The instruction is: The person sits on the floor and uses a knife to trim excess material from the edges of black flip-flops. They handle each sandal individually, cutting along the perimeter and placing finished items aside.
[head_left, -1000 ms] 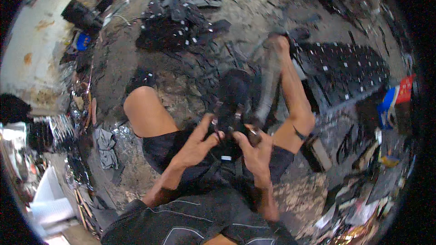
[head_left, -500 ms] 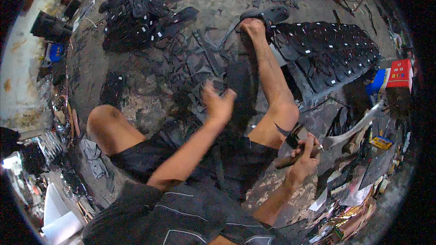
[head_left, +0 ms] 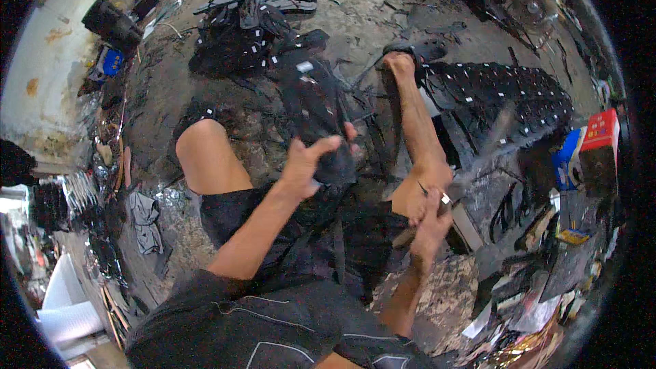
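My left hand (head_left: 304, 164) is wrapped round the near end of a black flip-flop (head_left: 316, 106), thumb on one side and fingers on the other. The flip-flop is raised between my knees, blurred, with a small white tag at its far end; whether it is one or a stacked pair I cannot tell. By my right knee, my right hand (head_left: 429, 225) is closed round a long knife, whose pale blade (head_left: 497, 130) shows only as a smear pointing up and right. A grey-brown bar-shaped block (head_left: 467, 227) lies just beside that hand.
Black flip-flops are heaped (head_left: 232, 44) at the far left. At right, rows of tagged flip-flops (head_left: 506, 96) cover a low surface beyond my knee. Dark offcuts (head_left: 365, 126) litter the floor. A red and blue box (head_left: 591, 140) stands at far right, and a fan (head_left: 529, 7) at the back.
My left hand, empty before, now grips the black flip-flop. My right hand has moved left with the knife, and the blade has swung to point more upward. The whole view has shifted.
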`<state>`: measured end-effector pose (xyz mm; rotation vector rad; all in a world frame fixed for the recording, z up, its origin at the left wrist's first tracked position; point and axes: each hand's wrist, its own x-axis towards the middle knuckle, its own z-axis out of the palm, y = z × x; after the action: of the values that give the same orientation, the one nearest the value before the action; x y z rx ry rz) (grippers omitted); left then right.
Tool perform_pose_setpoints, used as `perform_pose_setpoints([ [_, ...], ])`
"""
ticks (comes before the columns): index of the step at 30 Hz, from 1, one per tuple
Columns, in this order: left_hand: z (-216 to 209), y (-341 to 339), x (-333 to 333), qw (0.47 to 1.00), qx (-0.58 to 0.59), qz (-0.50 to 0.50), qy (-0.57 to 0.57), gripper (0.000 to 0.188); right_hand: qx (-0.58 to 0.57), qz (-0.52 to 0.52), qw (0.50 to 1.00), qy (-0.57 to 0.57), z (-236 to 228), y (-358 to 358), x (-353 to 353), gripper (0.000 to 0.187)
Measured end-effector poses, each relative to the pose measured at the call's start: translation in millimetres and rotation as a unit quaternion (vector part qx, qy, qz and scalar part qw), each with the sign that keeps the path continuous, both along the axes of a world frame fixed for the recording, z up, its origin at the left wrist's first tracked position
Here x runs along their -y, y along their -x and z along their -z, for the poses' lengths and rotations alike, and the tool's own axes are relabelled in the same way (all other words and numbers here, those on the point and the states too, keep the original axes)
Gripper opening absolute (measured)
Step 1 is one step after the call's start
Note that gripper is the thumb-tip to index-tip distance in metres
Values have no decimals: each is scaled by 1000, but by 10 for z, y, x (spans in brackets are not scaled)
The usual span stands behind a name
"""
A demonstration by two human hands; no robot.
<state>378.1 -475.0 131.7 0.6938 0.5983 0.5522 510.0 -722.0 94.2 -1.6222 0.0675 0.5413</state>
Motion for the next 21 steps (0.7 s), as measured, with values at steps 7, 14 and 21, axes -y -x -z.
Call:
perform_pose_setpoints([
  [7, -810, 780, 132, 939, -298, -134, -104, 41, 42, -267, 956, -110, -678, 726, -547, 33],
  [14, -492, 1119, 182, 970, -169, -146, -94, 35, 165, -504, 845, 69, -738, 1155, -130, 22],
  [21, -324, 1180, 157, 968, -206, -75, -125, 46, 162, -516, 836, 94, -498, 1030, -219, 26],
])
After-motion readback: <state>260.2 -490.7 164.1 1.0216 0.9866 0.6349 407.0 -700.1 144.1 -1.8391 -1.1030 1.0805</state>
